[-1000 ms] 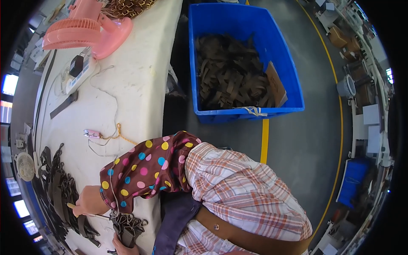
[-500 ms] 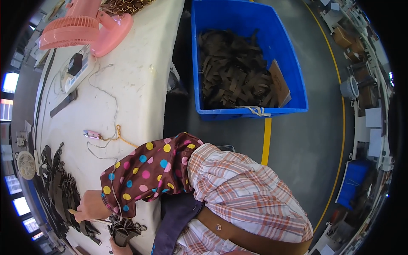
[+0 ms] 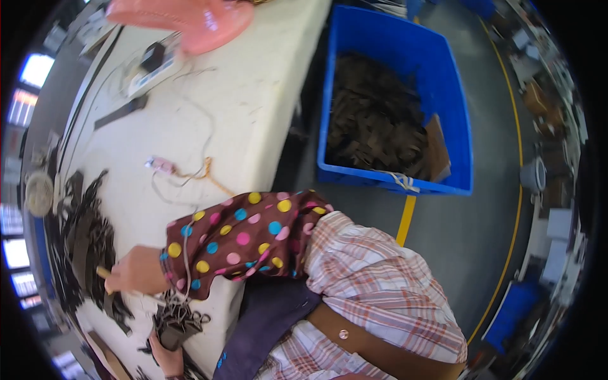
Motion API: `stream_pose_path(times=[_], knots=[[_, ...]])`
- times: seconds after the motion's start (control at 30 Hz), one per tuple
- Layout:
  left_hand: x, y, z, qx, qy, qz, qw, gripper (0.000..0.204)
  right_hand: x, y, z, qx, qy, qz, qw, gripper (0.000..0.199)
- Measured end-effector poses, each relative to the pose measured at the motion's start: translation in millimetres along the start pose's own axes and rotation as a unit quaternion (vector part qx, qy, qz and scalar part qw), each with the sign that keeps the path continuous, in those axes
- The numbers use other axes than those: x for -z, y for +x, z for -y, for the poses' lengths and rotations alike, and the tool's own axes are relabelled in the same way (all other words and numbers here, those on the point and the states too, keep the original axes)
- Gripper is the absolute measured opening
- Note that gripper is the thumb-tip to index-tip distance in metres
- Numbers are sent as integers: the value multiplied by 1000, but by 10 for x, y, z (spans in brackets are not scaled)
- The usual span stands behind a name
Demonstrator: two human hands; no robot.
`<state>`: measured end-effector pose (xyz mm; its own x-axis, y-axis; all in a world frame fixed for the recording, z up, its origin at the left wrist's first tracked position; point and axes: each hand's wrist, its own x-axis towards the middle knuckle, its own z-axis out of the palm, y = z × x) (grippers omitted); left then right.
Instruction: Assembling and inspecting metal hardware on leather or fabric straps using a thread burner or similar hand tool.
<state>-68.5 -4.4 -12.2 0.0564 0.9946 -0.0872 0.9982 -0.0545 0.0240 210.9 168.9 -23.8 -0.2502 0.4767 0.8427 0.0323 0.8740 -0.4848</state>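
My right hand [image 3: 136,269], in a brown sleeve cover with coloured dots, is closed on a thin pale stick-like tool [image 3: 101,273]. It rests at the edge of a pile of dark strap pieces [image 3: 85,237] on the white table [image 3: 253,95]. My left hand [image 3: 168,356], at the bottom edge, grips a bundle of dark looped straps [image 3: 178,318] just below my right wrist. Most of that hand is hidden behind the bundle.
A blue crate [image 3: 462,133] full of dark strap pieces stands on the grey floor beside the table. On the table lie a pink fan [image 3: 190,16], a small scale-like device [image 3: 152,60], a thin cord with a pink tag [image 3: 163,166], and a round metal object [image 3: 39,193].
The view has tilted, so the table and crate sit lower in the picture. My right hand stays at the strap pile with the tool, and my left hand keeps its hold on the bundle.
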Motion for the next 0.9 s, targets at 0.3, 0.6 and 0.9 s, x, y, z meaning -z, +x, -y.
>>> stream_pose_path(times=[0.3, 0.6, 0.9], knots=[[227, 345, -293, -53, 4, -81, 995, 36, 238, 4, 48, 0, -39, -51, 998, 22], [68, 283, -266, 4, 12, -80, 997, 29, 352, -75, 62, -38, -71, 29, 996, 24], [241, 478, -108, -14, -98, 46, 994, 28, 358, -32, 78, -113, -81, 71, 988, 27]])
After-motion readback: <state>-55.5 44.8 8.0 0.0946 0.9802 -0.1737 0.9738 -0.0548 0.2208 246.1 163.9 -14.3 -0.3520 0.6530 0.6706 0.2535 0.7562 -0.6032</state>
